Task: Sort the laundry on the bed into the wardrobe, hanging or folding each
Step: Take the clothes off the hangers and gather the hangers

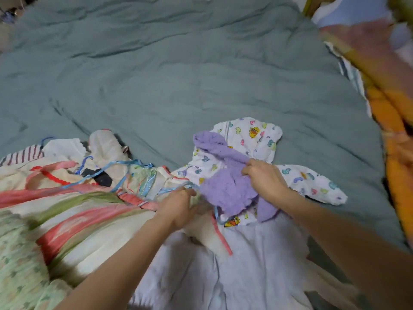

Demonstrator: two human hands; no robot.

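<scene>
Nearest the camera, at the bottom centre of the frame, lies a pale lavender garment (241, 265), spread flat on the teal bedcover (167, 74). Both bare forearms enter from the lower corners. The left hand (178, 206), centre frame, has fingers curled down into a cream, pink-edged cloth (210, 231), beside thin blue straps (125, 173); exactly what it grips cannot be told. The right hand (261, 175), right of centre, pinches a purple knitted garment (225, 186) with curled fingers, lifting its upper edge. The purple piece lies on a white printed baby garment (257, 137), its sleeve reaching right. A heap of laundry (67, 198) in cream, pink and green occupies the lower left. Orange patterned bedding (384, 104) runs down the right edge.
</scene>
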